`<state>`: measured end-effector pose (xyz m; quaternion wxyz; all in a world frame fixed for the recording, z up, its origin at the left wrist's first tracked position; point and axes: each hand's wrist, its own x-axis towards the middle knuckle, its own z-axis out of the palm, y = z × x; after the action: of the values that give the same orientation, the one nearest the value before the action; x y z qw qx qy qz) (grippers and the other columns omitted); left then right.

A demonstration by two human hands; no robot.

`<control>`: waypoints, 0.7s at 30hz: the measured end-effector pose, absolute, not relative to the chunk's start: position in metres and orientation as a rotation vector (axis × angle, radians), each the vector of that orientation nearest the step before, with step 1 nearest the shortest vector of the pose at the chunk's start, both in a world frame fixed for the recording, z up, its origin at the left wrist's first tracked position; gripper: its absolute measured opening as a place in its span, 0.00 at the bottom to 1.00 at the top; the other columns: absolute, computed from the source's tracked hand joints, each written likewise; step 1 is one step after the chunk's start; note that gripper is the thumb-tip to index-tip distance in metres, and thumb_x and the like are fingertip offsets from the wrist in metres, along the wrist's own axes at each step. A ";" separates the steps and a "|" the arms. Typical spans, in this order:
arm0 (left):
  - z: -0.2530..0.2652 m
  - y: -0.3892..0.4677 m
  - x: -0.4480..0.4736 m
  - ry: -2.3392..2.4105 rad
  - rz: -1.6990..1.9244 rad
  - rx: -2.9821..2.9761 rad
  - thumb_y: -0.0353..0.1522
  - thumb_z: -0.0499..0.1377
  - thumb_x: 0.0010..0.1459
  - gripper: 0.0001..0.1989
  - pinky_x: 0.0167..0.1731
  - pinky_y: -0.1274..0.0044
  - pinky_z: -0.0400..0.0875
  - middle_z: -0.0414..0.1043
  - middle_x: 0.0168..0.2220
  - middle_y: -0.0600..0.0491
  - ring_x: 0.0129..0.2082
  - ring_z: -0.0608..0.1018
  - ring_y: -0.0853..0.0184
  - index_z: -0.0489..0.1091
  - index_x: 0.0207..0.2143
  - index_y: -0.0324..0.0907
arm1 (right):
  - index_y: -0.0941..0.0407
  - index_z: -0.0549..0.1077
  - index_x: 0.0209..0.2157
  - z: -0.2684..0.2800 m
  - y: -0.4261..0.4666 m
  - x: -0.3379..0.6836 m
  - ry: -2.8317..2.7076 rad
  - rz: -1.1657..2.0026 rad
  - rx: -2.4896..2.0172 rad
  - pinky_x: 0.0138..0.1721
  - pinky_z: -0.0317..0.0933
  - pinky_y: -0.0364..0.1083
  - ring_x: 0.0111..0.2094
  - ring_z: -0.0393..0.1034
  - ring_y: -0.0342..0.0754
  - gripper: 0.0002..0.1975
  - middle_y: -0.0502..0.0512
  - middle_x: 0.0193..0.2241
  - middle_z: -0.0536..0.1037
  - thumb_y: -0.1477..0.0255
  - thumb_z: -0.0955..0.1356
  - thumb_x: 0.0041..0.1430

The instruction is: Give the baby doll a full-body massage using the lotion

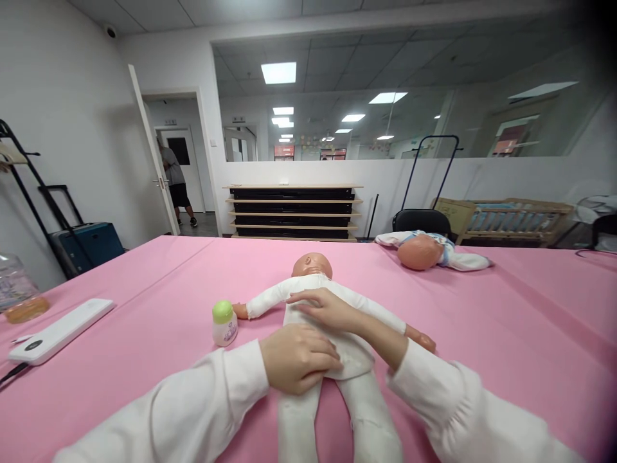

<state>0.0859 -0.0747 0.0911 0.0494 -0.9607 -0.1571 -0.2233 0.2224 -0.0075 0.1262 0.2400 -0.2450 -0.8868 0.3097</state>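
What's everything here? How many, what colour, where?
big doll: 1, white body, table middle
jar: 1, white and green, left of doll
second doll: 1, white and blue, table's far edge
device: 1, white, table left
table: 1, pink, front
container: 1, clear, left edge
suitcase: 1, blue, floor left
shelf: 1, black and tan, back
chair: 1, black, back right
crib: 1, tan, back right
window: 1, clear, back
doors: 2, white, back left
person: 1, grey top, doorway
left hand: 1, white sleeve, doll's belly
right hand: 1, white sleeve, doll's chest
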 end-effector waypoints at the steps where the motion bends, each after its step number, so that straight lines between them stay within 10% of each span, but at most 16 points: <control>1: 0.093 -0.065 0.095 -0.466 -0.654 -2.963 0.26 0.47 0.52 0.17 0.44 0.78 0.65 0.74 0.41 0.54 0.42 0.73 0.70 0.69 0.42 0.41 | 0.54 0.72 0.45 0.123 0.006 0.215 -2.520 0.757 -0.653 0.50 0.55 0.52 0.45 0.66 0.51 0.16 0.54 0.43 0.74 0.70 0.61 0.57; 12: 0.060 -0.047 0.061 -0.879 -0.893 -3.020 0.31 0.46 0.60 0.18 0.56 0.68 0.55 0.62 0.54 0.53 0.55 0.64 0.68 0.60 0.53 0.45 | 0.51 0.63 0.53 0.087 0.029 0.266 -2.486 0.467 -0.658 0.60 0.32 0.56 0.60 0.46 0.49 0.19 0.51 0.58 0.56 0.72 0.58 0.60; 21: 0.083 -0.056 0.117 -0.414 -0.697 -3.118 0.26 0.48 0.53 0.16 0.42 0.78 0.68 0.75 0.34 0.52 0.37 0.74 0.68 0.70 0.41 0.40 | 0.51 0.72 0.44 0.097 0.024 0.243 -2.601 0.387 -0.470 0.55 0.52 0.53 0.53 0.60 0.46 0.16 0.50 0.45 0.73 0.77 0.60 0.57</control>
<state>0.1172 -0.0565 0.0827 -0.0400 -0.9671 -0.1283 -0.2161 0.2431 0.0244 0.0965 0.2330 -0.1713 -0.9469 0.1409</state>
